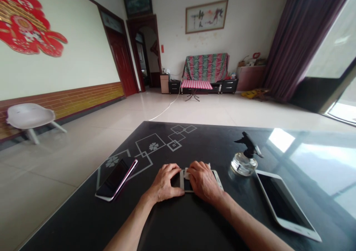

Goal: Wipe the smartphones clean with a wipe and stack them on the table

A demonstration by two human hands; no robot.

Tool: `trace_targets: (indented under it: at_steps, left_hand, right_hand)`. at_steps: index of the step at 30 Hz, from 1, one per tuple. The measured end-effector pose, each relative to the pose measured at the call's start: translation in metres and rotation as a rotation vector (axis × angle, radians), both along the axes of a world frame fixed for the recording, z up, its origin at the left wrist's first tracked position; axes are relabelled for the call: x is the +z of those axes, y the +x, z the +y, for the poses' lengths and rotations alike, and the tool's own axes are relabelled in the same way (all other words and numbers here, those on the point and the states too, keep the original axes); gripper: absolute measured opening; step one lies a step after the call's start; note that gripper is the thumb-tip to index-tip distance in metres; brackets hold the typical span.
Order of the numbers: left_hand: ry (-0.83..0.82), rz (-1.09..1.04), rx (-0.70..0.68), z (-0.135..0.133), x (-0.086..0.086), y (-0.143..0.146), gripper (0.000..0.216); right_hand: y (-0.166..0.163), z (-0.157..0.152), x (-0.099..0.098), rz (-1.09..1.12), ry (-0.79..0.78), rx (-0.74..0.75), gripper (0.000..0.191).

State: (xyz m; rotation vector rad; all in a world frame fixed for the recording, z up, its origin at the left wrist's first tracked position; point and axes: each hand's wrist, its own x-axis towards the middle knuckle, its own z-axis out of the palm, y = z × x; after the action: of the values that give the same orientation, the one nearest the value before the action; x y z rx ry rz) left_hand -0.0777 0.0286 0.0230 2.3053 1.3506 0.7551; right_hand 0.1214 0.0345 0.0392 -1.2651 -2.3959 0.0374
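A white smartphone [188, 186] lies flat and crosswise on the black table in front of me. My left hand [164, 184] grips its left end, thumb on the near edge and fingers on the far edge. Pressed on the phone's dark screen is a folded white cloth or tissue [187, 174], held under the bent fingers of my right hand [204, 180]. That hand covers much of the phone's middle; the right end shows beyond it.
A spray bottle [244, 162] with clear liquid stands right of my hands, beside a white tablet [286, 202]. On the left rests another dark phone [118, 178] with a pinkish edge. The black table [178, 225] has a patterned left side. Beyond are a white chair [31, 116] and a small checked table [196, 84].
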Motion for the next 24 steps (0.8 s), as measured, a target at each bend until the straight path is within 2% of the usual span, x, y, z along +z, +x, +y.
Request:
trace_targets:
  at_steps: [4,14,19,24]
  left_hand:
    - [-0.010,0.018,0.011,0.001,0.000,0.001,0.069]
    - [-0.046,0.044,0.006,0.000,0.005,0.003,0.070]
    - [-0.073,0.030,0.016,-0.002,0.008,0.004,0.069]
    - [-0.102,0.027,0.016,-0.002,0.013,0.005,0.070]
  right_hand:
    - [-0.003,0.002,-0.004,0.032,-0.004,0.072,0.022]
    - [-0.004,0.006,-0.002,0.051,-0.041,0.096,0.021]
    - [-0.001,0.009,0.002,0.023,-0.032,0.080,0.020]
    - [0.016,0.019,0.001,0.015,-0.018,0.024,0.023]
